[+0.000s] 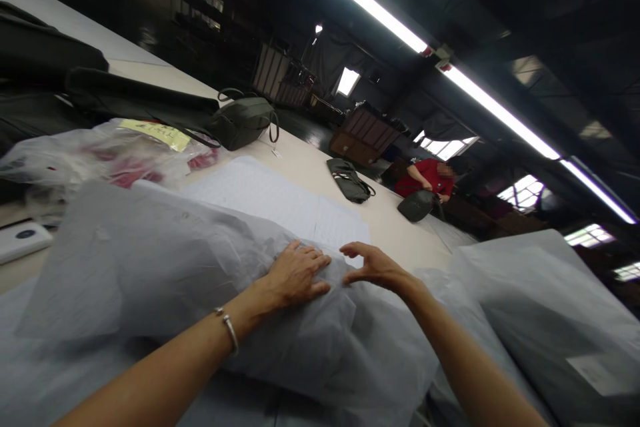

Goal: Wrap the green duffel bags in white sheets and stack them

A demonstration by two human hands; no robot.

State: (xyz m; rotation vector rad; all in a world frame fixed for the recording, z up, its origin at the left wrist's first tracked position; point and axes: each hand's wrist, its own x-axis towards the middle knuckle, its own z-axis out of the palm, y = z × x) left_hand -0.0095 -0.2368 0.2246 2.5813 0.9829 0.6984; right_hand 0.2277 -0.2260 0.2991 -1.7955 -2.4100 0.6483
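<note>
A large, cloudy translucent plastic bag [175, 267] lies in front of me, with something bulky and dark inside that I cannot make out. My left hand [300, 273], below a silver bracelet on the wrist, rests flat on the bag with its fingers stretched out. Just right of it, my right hand [373, 265] hovers at the bag's far edge. Its thumb and fingers are apart, and nothing shows between them. White paper sheets [280, 197] lie on the table beyond the bag.
More wrapped bags, one with a white label [595, 373], lie at the right. Dark bags [245, 120] and clear plastic with a yellow note [157, 133] are at the left, near a white device [23, 240]. Across the pale table [300, 153], a person in red [425, 177] handles a dark bag.
</note>
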